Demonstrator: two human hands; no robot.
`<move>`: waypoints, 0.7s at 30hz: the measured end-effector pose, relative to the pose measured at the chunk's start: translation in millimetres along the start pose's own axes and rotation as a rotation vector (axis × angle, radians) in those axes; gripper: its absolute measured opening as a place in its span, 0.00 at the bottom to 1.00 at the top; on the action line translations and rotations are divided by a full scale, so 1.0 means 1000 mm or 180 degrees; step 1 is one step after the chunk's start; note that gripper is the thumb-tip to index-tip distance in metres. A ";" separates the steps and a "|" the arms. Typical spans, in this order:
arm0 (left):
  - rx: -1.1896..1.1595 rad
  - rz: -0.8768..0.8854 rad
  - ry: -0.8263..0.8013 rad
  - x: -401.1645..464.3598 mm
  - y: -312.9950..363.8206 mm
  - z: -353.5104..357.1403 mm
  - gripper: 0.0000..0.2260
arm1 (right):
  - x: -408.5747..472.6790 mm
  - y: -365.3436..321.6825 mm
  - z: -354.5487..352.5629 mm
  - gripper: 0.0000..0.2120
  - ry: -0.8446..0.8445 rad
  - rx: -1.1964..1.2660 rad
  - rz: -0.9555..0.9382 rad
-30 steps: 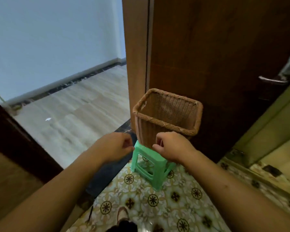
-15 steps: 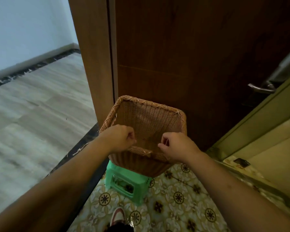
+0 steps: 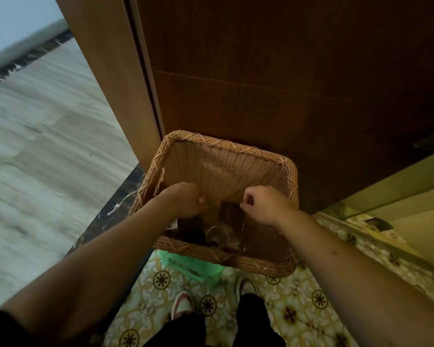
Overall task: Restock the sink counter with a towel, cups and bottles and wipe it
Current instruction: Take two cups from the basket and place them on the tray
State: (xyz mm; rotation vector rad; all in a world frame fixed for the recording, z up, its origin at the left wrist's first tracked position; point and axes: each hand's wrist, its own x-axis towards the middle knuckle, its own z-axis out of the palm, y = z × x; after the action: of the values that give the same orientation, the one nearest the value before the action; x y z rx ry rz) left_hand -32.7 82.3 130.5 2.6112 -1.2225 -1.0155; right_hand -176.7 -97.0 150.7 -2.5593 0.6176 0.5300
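A square wicker basket (image 3: 226,147) stands on a green plastic stool (image 3: 186,267) against a dark wooden door. In its shadowed bottom lies a clear glass cup (image 3: 217,235) among other dim items I cannot make out. My left hand (image 3: 186,200) and my right hand (image 3: 266,205) hover inside the basket's opening, side by side, with fingers curled into loose fists. Nothing plainly shows in either hand. No towel or bottle is recognisable.
The brown door (image 3: 261,71) and its frame (image 3: 105,71) rise right behind the basket. Pale wood-look floor (image 3: 35,146) lies beyond a dark marble threshold (image 3: 115,209) on the left. My feet (image 3: 182,304) stand on patterned tiles; a yellow-green wall edge (image 3: 398,186) is at right.
I have stepped closer and now look down into the basket. Both hands moved from in front of the stool, over the near rim, into the basket's opening.
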 end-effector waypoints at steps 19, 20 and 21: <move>0.0807 -0.0540 -0.1455 0.178 0.009 0.129 0.21 | 0.154 0.081 0.144 0.17 -0.1844 -0.0524 0.0427; 0.0860 -0.0560 -0.1539 0.186 0.006 0.138 0.22 | 0.158 0.083 0.152 0.17 -0.1895 -0.0478 0.0543; 0.0834 -0.0606 -0.1631 0.194 0.002 0.148 0.23 | 0.161 0.087 0.161 0.17 -0.1874 -0.0404 0.0628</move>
State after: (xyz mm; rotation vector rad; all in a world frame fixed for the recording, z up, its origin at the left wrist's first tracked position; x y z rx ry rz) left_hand -34.0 -28.4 -86.6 2.8025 -1.2855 -1.7549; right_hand -128.4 -137.9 -84.5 -2.2852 0.6293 1.3599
